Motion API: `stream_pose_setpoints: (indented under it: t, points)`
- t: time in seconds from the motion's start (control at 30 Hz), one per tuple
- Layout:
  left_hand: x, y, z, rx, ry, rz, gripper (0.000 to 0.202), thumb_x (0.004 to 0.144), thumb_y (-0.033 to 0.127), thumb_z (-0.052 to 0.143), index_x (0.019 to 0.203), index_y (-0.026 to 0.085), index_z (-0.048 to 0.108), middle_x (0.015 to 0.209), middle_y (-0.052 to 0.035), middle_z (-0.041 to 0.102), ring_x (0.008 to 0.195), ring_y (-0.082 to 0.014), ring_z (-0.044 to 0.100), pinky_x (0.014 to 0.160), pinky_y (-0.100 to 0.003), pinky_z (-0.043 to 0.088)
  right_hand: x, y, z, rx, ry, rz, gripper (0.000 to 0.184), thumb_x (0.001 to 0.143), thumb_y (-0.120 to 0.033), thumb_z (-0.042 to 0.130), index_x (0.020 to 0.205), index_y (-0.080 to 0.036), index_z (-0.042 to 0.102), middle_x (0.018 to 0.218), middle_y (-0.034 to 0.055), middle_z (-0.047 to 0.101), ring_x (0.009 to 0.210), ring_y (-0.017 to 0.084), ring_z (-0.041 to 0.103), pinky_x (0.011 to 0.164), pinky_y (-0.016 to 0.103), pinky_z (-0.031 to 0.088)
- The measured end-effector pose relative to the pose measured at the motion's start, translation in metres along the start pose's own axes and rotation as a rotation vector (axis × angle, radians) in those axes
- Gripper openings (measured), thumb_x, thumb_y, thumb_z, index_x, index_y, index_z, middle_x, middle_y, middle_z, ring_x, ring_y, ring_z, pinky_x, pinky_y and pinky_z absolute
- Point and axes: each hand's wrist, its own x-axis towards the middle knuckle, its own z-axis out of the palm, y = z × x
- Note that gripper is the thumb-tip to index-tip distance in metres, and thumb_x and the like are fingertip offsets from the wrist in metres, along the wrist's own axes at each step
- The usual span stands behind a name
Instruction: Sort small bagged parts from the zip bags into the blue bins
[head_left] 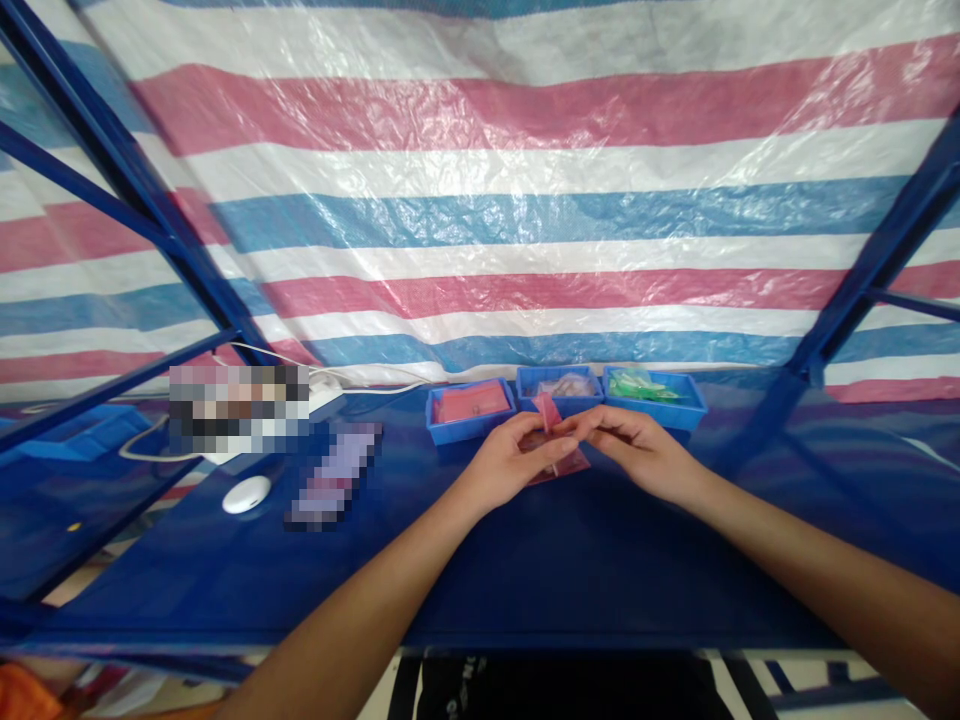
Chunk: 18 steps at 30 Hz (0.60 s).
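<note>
Clock directions are being taken from the red packet (570, 466), with 12 pointing away from the worker.

Hand state: the packet is being held just above or on the table; which of the two cannot be told. By the left hand (499, 468) it is being gripped from the 9 o'clock side, thumb laid across the front, fingers nearly closed behind. By the right hand (651, 455) it is being met from the 3 o'clock side, fingers loosely curled, tips gathered near the left thumb; whether material is being pinched there cannot be told. A narrow red flap (548, 410) is being held upright at 12.

Handling (judgement): the film is probably thin and slippery, so the left grip is best being kept firm but flat, creasing being avoided. Fine work is best being left to the right fingertips, the flap being kept in sight and the open side level so that nothing is being spilled.

Containers: at 10, flat pinkish-red pieces (472, 402) are being held in a blue bin (466, 432). At 12, small clear bags (568, 386), contents unclear, are being held in a middle bin (587, 404). Between 1 and 2, green packets (639, 383) are being held in a right-hand bin (682, 414). All three are being supported by the blue table (585, 570).

Farther out, near 9: a white rounded object (247, 494) is being supported there too.
</note>
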Motion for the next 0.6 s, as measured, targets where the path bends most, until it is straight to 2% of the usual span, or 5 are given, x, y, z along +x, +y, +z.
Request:
stream_pose_setpoints:
  t: [0.13,0.27,0.37,0.5,0.6]
  points:
    - [0.002,-0.005,-0.003,-0.045,0.005,-0.008,0.043,0.089,0.050,0.077,0.113,0.014,0.076,0.100,-0.0070,0.076,0.084,-0.0195,0.068,0.075,-0.028,0.051,0.001,0.005,-0.001,-0.051,0.063,-0.006,0.021,0.100,-0.043,0.065,0.103,-0.025,0.075,0.113,0.0070,0.077,0.106,0.025,0.072,0.101,0.044,0.054]
    - [0.005,-0.009,-0.004,-0.134,0.030,-0.062,0.041,0.087,0.044,0.080,0.113,0.013,0.078,0.103,-0.0088,0.080,0.087,-0.0225,0.072,0.082,-0.032,0.054,0.004,0.015,-0.003,-0.049,0.200,0.044,0.035,0.090,-0.048,0.078,0.116,-0.026,0.070,0.116,0.0077,0.075,0.106,0.026,0.071,0.094,0.042,0.058]
    - [0.005,-0.006,-0.004,-0.181,0.016,-0.058,0.040,0.084,0.043,0.082,0.112,0.014,0.080,0.112,-0.0099,0.081,0.099,-0.0259,0.074,0.093,-0.037,0.055,0.005,0.015,-0.002,0.046,0.142,0.114,0.050,0.082,-0.048,0.085,0.123,-0.027,0.067,0.119,0.0077,0.076,0.106,0.026,0.071,0.093,0.042,0.059]
    - [0.005,-0.002,-0.003,-0.201,-0.027,-0.050,0.041,0.085,0.043,0.083,0.113,0.014,0.080,0.117,-0.0107,0.080,0.105,-0.0274,0.074,0.098,-0.038,0.055,0.005,0.012,0.002,0.196,0.034,0.220,0.042,0.082,-0.046,0.086,0.115,-0.024,0.072,0.108,0.0055,0.079,0.098,0.024,0.074,0.092,0.039,0.057]
    - [0.006,-0.002,-0.002,-0.278,-0.041,-0.047,0.046,0.084,0.043,0.084,0.120,0.015,0.076,0.118,-0.0105,0.079,0.101,-0.0249,0.075,0.092,-0.034,0.057,0.005,0.014,0.000,0.216,0.096,0.234,0.034,0.081,-0.047,0.087,0.103,-0.023,0.076,0.102,0.0036,0.080,0.090,0.021,0.073,0.090,0.037,0.057]
